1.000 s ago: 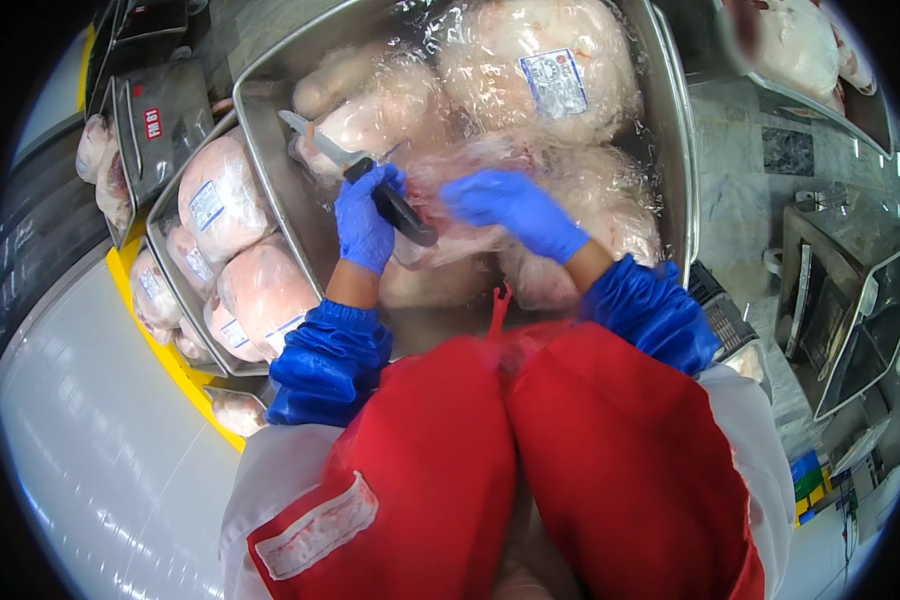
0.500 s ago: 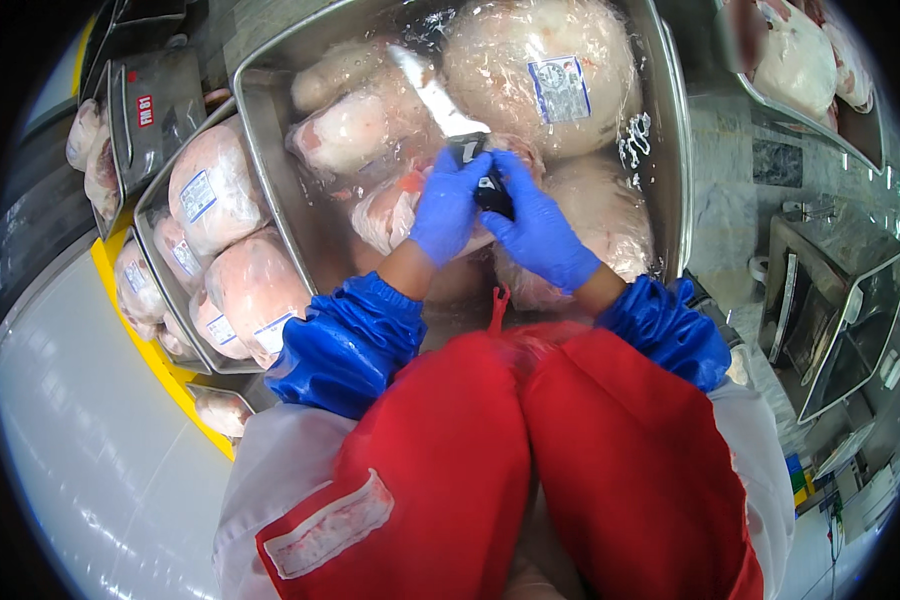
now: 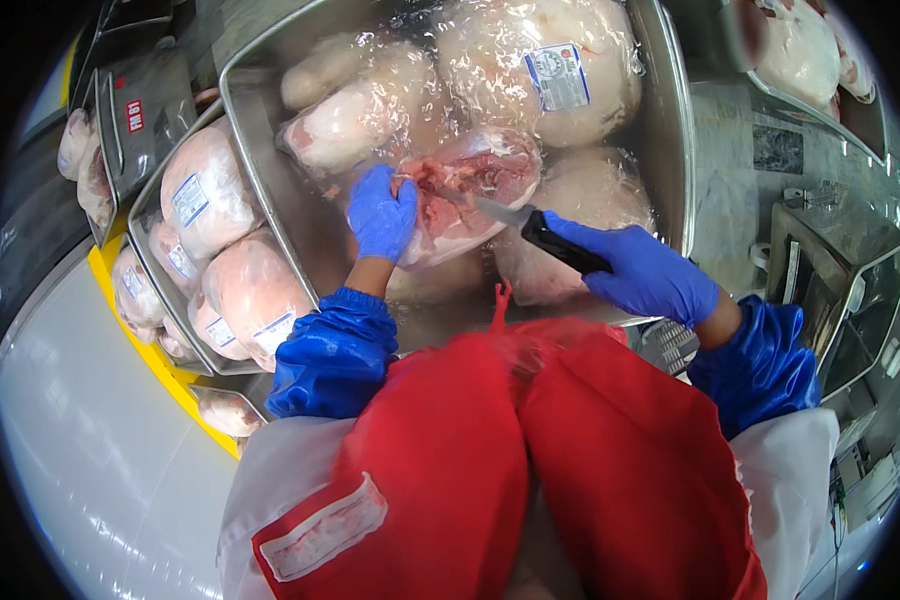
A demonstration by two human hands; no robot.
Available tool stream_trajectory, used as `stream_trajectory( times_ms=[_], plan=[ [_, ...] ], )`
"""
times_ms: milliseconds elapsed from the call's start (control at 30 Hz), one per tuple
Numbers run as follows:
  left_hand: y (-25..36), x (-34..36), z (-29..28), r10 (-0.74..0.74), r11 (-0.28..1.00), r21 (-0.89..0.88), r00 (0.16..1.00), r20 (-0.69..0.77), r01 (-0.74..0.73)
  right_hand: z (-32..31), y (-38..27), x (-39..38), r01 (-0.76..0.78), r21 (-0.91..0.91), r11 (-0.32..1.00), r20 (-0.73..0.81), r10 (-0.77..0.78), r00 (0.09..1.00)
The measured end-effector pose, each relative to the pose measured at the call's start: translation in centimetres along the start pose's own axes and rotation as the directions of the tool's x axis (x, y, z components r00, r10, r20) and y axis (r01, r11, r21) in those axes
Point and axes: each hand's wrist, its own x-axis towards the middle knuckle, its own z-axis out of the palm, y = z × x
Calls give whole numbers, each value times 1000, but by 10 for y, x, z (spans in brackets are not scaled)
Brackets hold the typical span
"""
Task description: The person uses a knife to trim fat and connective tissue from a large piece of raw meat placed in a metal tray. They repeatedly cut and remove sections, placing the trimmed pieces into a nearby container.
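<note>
In front of me lies a piece of raw meat (image 3: 470, 195), its red cut face turned up and its pale outer side toward me. My left hand (image 3: 382, 215), in a blue glove, has its fingers closed over the meat's left end. On the right, my gloved right hand (image 3: 655, 272) is wrapped round the black handle of a knife (image 3: 562, 243). The blade points left, and its front part reaches onto the cut face, so its tip is hard to see. All of this is over a metal tub (image 3: 682, 120) with wet, shiny contents.
Several pale, plastic-wrapped meat pieces (image 3: 355, 125) fill the tub; the big one behind bears a label (image 3: 558, 77). To the left stands another metal tub with labelled wrapped pieces (image 3: 215, 185), beside a yellow edge (image 3: 155, 350). A metal box-like unit (image 3: 840, 290) is at the right.
My hands, together on the knife before, are now apart. The left has moved left onto the meat; the right has carried the knife right and turned its blade leftward. The meat's red cut face now shows.
</note>
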Motion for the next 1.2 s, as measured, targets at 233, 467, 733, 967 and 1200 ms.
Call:
stream_trajectory(
  times_ms=[233, 467, 733, 967, 1200],
  plan=[
    [13, -33, -1, 1, 999, -37, 986, -167, -7, 18, -9, 46, -36, 34, 999, 38, 34, 999],
    [23, -60, 13, 18, 999, -26, 977, -213, -24, 104, 11, 68, -133, -301, 944, -84, 113, 990],
    [19, -82, 20, 68, 991, -94, 962, -264, -96, 99, 40, 54, -23, -44, 999, -98, 18, 995],
    [16, -86, 25, 47, 981, -170, 959, -281, -97, 46, -26, 27, -245, -176, 953, 151, 272, 950],
    [23, -80, 21, 51, 981, -169, 967, -249, -96, 156, 60, 20, -183, -260, 948, -115, 157, 981]
  ],
)
